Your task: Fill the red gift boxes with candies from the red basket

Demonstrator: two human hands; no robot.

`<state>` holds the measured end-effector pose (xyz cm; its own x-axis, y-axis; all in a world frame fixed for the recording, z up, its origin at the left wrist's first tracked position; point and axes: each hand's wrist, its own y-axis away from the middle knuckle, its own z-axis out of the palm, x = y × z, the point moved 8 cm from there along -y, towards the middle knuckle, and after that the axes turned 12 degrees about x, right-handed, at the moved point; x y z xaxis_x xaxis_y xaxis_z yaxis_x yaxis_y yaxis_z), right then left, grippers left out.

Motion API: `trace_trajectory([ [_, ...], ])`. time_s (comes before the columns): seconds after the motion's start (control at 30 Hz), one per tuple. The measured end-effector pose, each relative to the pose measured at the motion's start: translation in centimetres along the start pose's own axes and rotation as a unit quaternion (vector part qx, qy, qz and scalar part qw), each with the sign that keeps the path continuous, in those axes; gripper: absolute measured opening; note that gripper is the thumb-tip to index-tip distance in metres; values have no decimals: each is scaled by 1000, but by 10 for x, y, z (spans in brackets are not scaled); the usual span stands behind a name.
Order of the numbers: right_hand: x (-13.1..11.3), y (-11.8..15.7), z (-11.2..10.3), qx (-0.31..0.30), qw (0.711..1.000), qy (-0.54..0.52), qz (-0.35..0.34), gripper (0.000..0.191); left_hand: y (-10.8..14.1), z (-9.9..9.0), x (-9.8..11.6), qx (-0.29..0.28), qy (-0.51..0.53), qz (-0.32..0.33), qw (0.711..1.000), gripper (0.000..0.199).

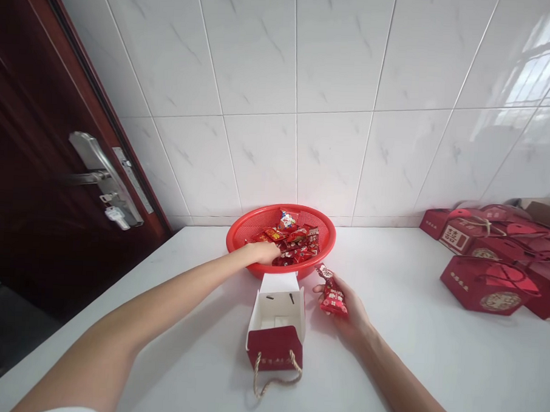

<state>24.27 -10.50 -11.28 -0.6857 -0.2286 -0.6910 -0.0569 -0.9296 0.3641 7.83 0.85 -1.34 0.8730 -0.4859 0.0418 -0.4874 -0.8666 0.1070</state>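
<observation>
My left hand (264, 253) reaches over the rim of a red plastic basket (327, 243), its fingers down among the wrapped candies (296, 238); the fingertips are hidden there. My right hand (350, 309) is closed around red candy packets (333, 298), held just right of the box; one packet's printed end sticks up. Between my forearms stands a small dark-red gift box (275, 349) with its lid flaps up and a white inside. Its twisted rope handle (276, 383) hangs over the near side onto the table.
Several closed red gift boxes (488, 285) are grouped on the right of the white table (195, 372). A tiled wall (258, 163) rises behind the basket. On the left is a dark wooden door with a metal handle (105, 177) and keys.
</observation>
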Motion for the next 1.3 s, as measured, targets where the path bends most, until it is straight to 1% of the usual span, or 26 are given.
trace_trajectory([
  [0.1, 0, 1, 0, 1, 1000, -4, -1, 27, -5, -8, -10, 11, 80, 4, 997, 12],
  [0.17, 0, 1, 1, 1, 1000, -6, 1, 29, -8, -18, -18, 29, 146, 7, 989, 19],
  [0.27, 0, 2, 1, 2, 1000, -9, 5, 31, -13, -37, -30, 74, 242, 7, 967, 35],
  [0.37, 1, 2, 1, 4, 1000, -12, 6, 30, -15, -47, -36, 109, 311, 7, 944, 38],
  [0.43, 1, 3, 1, 4, 1000, -14, 7, 29, -16, -49, -36, 122, 339, 4, 933, 37],
  [0.6, -1, 5, 3, -3, 1000, -15, 11, 27, -15, -45, -33, 138, 380, -10, 914, 36],
  [0.73, -3, 6, 5, -11, 1000, -12, 11, 27, -13, -48, -28, 159, 394, -15, 905, 27],
  [0.83, -5, 6, 5, -13, 1000, -8, -5, 27, -8, -56, -21, 185, 400, -11, 898, 24],
  [0.93, -11, 9, 5, -9, 999, -8, -35, 24, 1, -67, -5, 210, 410, 9, 888, 28],
  [1.0, -21, 13, 6, -10, 998, -11, -59, 21, 11, -75, 10, 220, 419, 29, 881, 32],
  [1.1, -41, 25, 11, -17, 995, -17, -98, 20, 30, -82, 33, 227, 434, 63, 870, 31],
  [1.2, -60, 41, 21, -32, 990, -8, -136, 24, 47, -83, 48, 239, 437, 62, 865, 30],
  [1.3, -64, 57, 41, -72, 983, 46, -162, 27, 62, -78, 57, 252, 448, 42, 857, 29],
])
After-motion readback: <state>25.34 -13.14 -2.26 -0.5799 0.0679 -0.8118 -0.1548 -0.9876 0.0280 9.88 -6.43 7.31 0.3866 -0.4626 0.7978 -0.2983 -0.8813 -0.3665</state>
